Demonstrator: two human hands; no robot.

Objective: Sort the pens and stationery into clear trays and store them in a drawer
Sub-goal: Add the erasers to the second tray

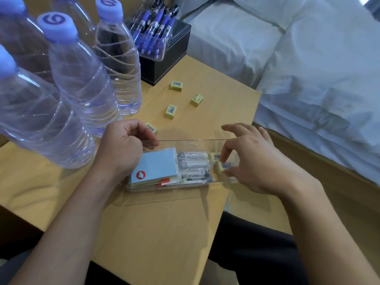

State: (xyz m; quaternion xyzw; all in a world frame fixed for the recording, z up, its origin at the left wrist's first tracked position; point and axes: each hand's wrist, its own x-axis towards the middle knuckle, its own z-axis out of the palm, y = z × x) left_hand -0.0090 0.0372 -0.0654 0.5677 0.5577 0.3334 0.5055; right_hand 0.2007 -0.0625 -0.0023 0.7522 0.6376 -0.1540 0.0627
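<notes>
We look down on a clear tray (186,141) lying lengthwise on a wooden table (164,233), and we place everything else by that tray. At the tray's left end, the left hand (121,147) has its fingers curled round the end wall, with the thumb resting on the far rim. At the tray's right end, the right hand (255,163) pinches a yellow eraser (224,166) between thumb and forefinger just inside the tray, the other fingers spread loosely above it. A second yellow eraser (215,156) lies in the tray just beyond the pinched one. The middle of the tray holds a row of white wrapped pieces (193,164), too blurred for us to name. The tray's left part holds a blue sticky-note pad (155,166) stacked on other pads. Beyond the tray, four loose yellow erasers (170,111) lie scattered on the table, the nearest partly hidden behind the left hand. Farther beyond stands a black box (164,64) carrying a clear holder of blue pens (153,30). Beyond and left of the tray stand clear water bottles (82,79) with purple caps. To the tray's right, past the table edge, is white bedding (308,58).
</notes>
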